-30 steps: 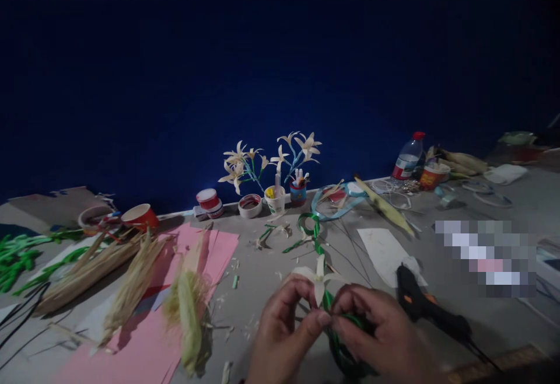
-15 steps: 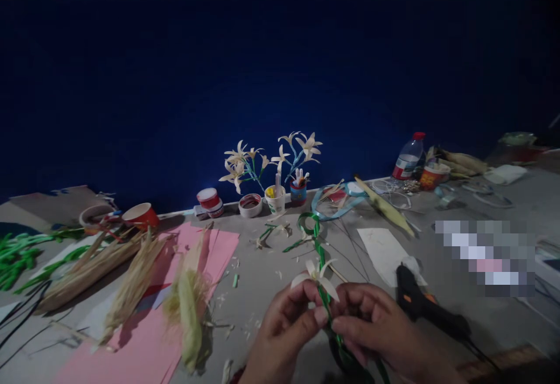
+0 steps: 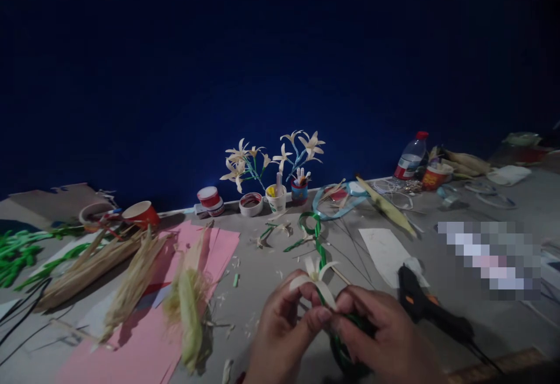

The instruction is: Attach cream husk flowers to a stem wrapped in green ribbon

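Evidently, the left hand (image 3: pixel 284 325) pinched a pale flower (image 3: pixel 315 278), the right hand (image 3: pixel 378 325) apparently green ribbon (image 3: pixel 336 349). Gentle, even tension seemed best.

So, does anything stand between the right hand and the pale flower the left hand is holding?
Nothing visible does: the right hand is close beside the pale flower, held in the left hand.

The flower (image 3: pixel 314 275) looks matt and papery, the green ribbon (image 3: pixel 321 248) glossy.
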The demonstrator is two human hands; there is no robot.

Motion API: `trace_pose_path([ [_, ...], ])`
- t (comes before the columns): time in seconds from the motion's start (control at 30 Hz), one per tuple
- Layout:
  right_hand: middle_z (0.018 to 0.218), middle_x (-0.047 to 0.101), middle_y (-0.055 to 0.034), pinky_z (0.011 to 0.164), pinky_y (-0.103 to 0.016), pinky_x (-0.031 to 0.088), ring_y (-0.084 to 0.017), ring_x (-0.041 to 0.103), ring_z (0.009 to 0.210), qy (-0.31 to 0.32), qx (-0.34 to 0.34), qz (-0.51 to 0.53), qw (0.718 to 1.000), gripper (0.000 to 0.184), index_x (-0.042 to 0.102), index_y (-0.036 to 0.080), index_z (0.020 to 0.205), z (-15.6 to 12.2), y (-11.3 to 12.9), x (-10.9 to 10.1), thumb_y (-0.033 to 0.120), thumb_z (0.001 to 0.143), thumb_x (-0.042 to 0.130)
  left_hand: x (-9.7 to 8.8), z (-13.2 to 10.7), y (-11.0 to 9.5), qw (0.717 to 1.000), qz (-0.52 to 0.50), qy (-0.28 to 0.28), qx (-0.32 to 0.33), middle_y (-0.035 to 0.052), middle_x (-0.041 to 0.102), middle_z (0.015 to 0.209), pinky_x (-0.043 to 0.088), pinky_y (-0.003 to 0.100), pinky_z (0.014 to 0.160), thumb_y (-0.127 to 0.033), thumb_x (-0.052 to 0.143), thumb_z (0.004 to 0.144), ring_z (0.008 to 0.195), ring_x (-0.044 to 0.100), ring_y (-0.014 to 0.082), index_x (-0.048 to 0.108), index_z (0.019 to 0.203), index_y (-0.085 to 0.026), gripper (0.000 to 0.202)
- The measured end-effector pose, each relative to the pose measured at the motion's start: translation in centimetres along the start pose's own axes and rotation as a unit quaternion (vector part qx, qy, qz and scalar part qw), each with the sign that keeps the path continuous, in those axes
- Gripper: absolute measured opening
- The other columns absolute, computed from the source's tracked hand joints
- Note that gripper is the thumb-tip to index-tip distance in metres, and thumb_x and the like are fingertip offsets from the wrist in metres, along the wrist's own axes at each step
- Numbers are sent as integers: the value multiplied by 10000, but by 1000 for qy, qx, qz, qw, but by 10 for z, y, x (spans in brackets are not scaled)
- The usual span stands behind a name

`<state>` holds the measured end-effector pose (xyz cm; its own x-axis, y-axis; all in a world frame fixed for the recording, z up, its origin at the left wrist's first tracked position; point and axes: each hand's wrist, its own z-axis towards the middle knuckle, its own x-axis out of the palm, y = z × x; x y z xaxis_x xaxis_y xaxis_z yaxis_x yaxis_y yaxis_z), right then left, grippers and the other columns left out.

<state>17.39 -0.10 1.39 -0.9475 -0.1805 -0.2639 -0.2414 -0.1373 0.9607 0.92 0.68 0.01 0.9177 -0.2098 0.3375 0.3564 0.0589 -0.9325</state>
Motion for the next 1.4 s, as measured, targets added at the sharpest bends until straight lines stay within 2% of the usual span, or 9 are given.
trace_pose_path([
  [0.17, 550, 473, 92, 492, -195, 368, -79, 428, 481, 82, 51, 62, 993, 178, 515, 210, 696, 5, 1, -7, 275, 808, 638, -2, 0, 1, 998, -20, -6, -51, 7, 595, 766, 394, 259, 734, -377, 797, 715, 785, 516, 171, 703, 763, -176, 228],
  [0.33, 543, 478, 93, 422, -174, 331, -54, 410, 428, 123, 119, 228, 958, 360, 511, 198, 693, 9, -1, -7, 469, 735, 745, -1, 2, -6, 994, -65, 46, -74, 12, 594, 762, 389, 264, 737, -374, 807, 705, 787, 509, 169, 707, 759, -159, 243],
  [0.5, 477, 488, 92, 374, -163, 209, -30, 402, 355, 145, 118, 261, 947, 397, 540, 179, 648, 12, -10, -2, 489, 694, 783, 0, 3, -2, 986, -125, 77, -83, 10, 577, 749, 388, 256, 708, -316, 800, 723, 747, 502, 150, 697, 747, -154, 193],
  [0.73, 655, 549, 66, 367, -145, 344, -19, 453, 379, 137, 85, 311, 937, 370, 560, 178, 653, 9, -15, 3, 443, 682, 817, 1, 1, 2, 974, -181, 105, -83, 32, 656, 801, 411, 291, 789, -271, 782, 751, 803, 572, 172, 712, 771, -177, 119],
  [0.97, 645, 530, 66, 400, -163, 395, -49, 511, 402, 115, 58, 224, 966, 319, 527, 189, 642, 9, -12, 0, 392, 739, 754, 1, 4, 0, 978, -157, 99, -99, 14, 591, 746, 388, 254, 717, -358, 797, 724, 718, 511, 140, 694, 748, -146, 237],
  [1.1, 578, 488, 82, 471, -191, 424, -85, 507, 465, 62, 22, 136, 988, 225, 503, 216, 676, 5, -5, 0, 329, 836, 614, 0, 3, 1, 998, -39, 36, -30, 14, 598, 794, 397, 258, 739, -343, 770, 757, 795, 530, 167, 695, 796, -177, 186],
  [1.2, 566, 497, 70, 484, -205, 397, -106, 506, 493, 24, -30, 7, 999, 195, 522, 226, 702, 1, -3, 1, 307, 878, 534, 2, 1, -1, 999, 39, -12, 9, 14, 587, 799, 397, 265, 735, -339, 781, 742, 808, 537, 184, 672, 769, -181, 194],
  [1.3, 555, 533, 60, 523, -227, 403, -120, 527, 496, -3, -88, -115, 989, 202, 548, 236, 718, -1, -3, 1, 311, 903, 517, 5, 0, -5, 994, 97, -44, 40, 9, 561, 786, 397, 274, 748, -324, 732, 791, 800, 534, 187, 624, 723, -187, 187],
  [1.4, 544, 567, 60, 537, -224, 423, -127, 569, 495, -13, -95, -146, 985, 196, 570, 240, 735, -2, -1, -2, 309, 910, 514, 6, -1, -9, 983, 167, -37, 74, 11, 556, 792, 395, 269, 739, -278, 662, 848, 798, 541, 187, 601, 735, -201, 150],
])
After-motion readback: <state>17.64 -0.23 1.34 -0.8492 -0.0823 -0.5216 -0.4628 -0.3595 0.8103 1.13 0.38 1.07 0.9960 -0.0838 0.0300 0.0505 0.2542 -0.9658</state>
